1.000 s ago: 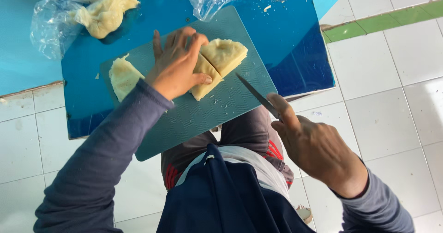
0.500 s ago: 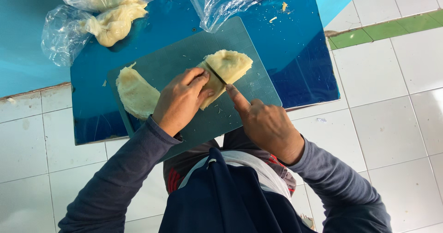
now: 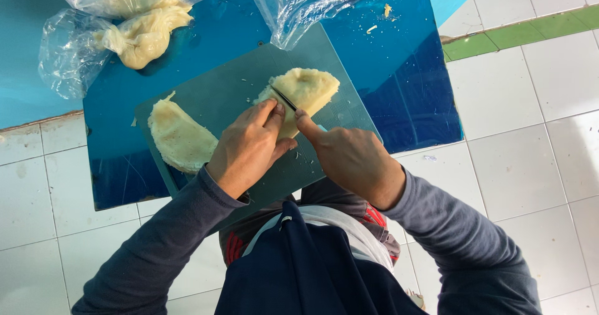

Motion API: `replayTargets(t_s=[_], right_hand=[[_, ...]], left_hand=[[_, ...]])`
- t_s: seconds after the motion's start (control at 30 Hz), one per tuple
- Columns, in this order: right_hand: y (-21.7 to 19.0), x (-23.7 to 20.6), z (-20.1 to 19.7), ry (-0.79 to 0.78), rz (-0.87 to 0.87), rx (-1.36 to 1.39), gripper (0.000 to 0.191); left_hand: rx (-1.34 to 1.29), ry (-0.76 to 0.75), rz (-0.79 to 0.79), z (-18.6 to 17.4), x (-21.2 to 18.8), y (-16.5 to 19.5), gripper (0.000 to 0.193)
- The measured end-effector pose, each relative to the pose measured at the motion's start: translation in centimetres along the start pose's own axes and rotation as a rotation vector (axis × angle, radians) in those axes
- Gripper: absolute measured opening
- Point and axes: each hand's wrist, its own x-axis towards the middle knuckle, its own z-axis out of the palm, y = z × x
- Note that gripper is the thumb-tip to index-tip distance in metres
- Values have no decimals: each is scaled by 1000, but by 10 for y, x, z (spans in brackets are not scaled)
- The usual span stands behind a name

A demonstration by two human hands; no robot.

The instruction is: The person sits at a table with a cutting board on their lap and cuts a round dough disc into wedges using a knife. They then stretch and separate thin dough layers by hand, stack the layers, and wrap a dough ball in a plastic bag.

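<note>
- Landmark: dark green cutting board (image 3: 237, 96), lying on a low blue table (image 3: 399, 84) over white floor tiles (image 3: 549, 103).
- Pale yellow dough slab (image 3: 309, 87) sits at the board's far right part, flat and roughly half-round.
- Left hand (image 3: 246, 149) rests on the near left edge of that slab, fingers curled and pressing it down; a hold-down more than a grasp.
- Right hand (image 3: 352, 159) is clenched round a knife (image 3: 284, 98), forefinger stretched along the spine. Handle is hidden in the fist; only a short dark length of blade shows, laid across the slab beside the left fingertips.
- Second dough piece (image 3: 181, 137) lies at the board's left edge, apart from both hands.
- Beyond the board's far left corner: clear plastic bag (image 3: 93, 46) with more dough in it. Beyond the far right corner: another crumpled clear bag (image 3: 306, 3), contents unclear.
- A few pale crumbs on the table past the board's far right side.
- Handling judgement: slab looks soft, dense, slightly tacky; likely to sag or tear if lifted by one edge. Best steadied from above with flat fingers near the cut line, or lifted from underneath with a spread hand.
- Fingertips sit close to the blade; little margin there.
</note>
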Motion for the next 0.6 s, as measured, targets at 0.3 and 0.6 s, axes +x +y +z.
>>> replayTargets(t_s=[0.3, 0.6], right_hand=[[16, -1, 26, 184, -131, -138, 72], [30, -70, 23, 105, -73, 18, 68]], left_hand=[[209, 92, -19, 14, 3, 4, 51], [166, 77, -7, 5, -1, 5, 52]])
